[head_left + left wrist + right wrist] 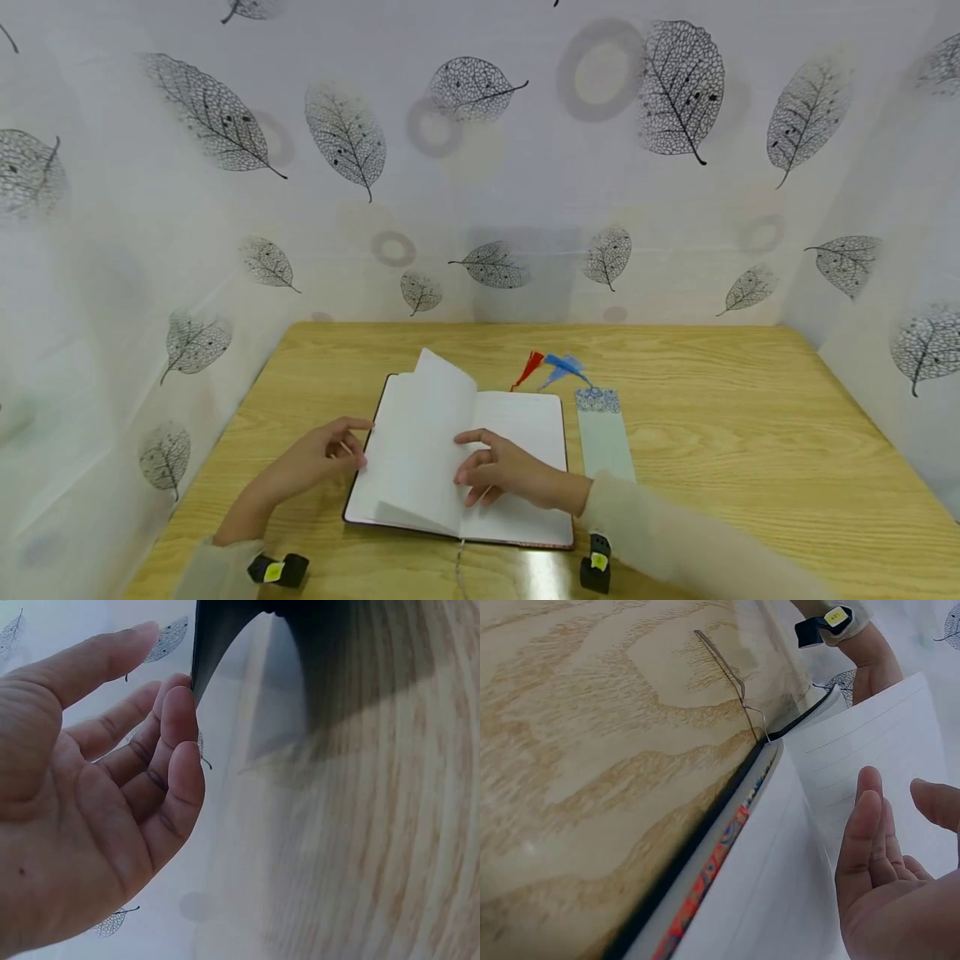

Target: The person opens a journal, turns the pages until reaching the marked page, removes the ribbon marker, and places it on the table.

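An open notebook [517, 508] with a dark cover lies on the table, its pages spread. One white page [446, 400] stands partly lifted over the left half, faint ruled lines showing on it in the right wrist view. Close against that page is my right hand [498, 471], fingers loosely extended and thumb apart, pinching nothing. My left hand [318, 454] is at the notebook's left edge. In the left wrist view its bent fingertips meet the edge of the dark cover [217, 645], while the thumb stays away from it.
Right of the notebook lies a pale green bookmark [604, 442] with a blue patterned top. Beyond the notebook's top edge are a red tassel [531, 367] and blue tassels [567, 367]. A colourful patterned strip [705, 877] peeks from under the right pages. A thin ribbon [461, 571] trails from the spine.
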A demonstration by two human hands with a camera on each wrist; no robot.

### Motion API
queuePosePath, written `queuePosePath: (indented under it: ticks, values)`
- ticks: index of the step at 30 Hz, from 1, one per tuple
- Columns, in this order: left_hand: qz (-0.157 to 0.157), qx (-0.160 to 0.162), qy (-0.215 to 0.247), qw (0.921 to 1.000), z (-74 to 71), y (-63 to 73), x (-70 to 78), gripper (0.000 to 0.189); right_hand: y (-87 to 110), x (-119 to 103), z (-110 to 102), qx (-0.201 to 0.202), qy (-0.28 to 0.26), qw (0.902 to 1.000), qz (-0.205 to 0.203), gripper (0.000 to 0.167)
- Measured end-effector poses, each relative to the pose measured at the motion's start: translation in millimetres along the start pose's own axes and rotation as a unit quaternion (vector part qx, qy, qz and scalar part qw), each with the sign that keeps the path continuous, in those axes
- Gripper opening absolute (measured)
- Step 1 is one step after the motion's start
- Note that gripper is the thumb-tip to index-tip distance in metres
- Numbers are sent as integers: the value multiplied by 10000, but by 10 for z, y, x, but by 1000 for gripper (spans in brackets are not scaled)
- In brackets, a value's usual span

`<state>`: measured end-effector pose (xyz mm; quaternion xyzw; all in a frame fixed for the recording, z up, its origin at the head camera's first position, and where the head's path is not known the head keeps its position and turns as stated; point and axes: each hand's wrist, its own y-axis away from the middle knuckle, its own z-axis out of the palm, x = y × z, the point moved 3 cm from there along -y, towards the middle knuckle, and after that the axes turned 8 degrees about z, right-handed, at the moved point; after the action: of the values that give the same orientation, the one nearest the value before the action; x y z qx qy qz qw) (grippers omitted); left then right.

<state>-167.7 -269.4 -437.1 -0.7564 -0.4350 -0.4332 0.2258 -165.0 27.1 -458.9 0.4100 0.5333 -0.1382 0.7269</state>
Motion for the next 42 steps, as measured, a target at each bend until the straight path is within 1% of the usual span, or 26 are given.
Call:
queuePosePath:
  ticks: [2,4,7,12,16,20,23,26,29,34,38,42]
  values:
    - [19,18,38,10000,-17,3,21,47,-22,21,16,22,103,9999,18,57]
    - [120,45,64,9999,-37,5,51,47,-42,38,34,17,195,9998,42,57]
    - [193,147,53,9997,-66,1,102,46,-66,44,66,3,363,9993,18,56]
    - [165,388,-38,9991,-104,-22,174,44,-110,27,119,17,737,9973,-68,54]
    - [243,557,-191,9980,-92,-67,223,41,-124,5,150,56,1107,9938,-64,53]
    - [266,601,-291,9974,-54,-133,271,40,-127,-31,180,116,1544,9879,-53,54]
    - [209,465,-236,9984,2,-192,269,41,-139,-56,191,197,1921,9812,23,54]
    - [183,209,-155,9995,80,-254,217,40,-165,-68,192,269,2310,9725,95,54]
    - [158,-54,-166,9997,168,-308,163,41,-188,-71,195,338,2722,9616,102,53]
    - [-2,-378,-83,9993,291,-369,106,41,-197,-115,216,446,3229,9452,199,50]
    - [-104,-546,16,9985,362,-410,65,40,-194,-162,214,562,3538,9329,358,47]
    - [-89,-655,-6,9978,415,-440,32,38,-191,-179,201,603,3618,9294,416,45]
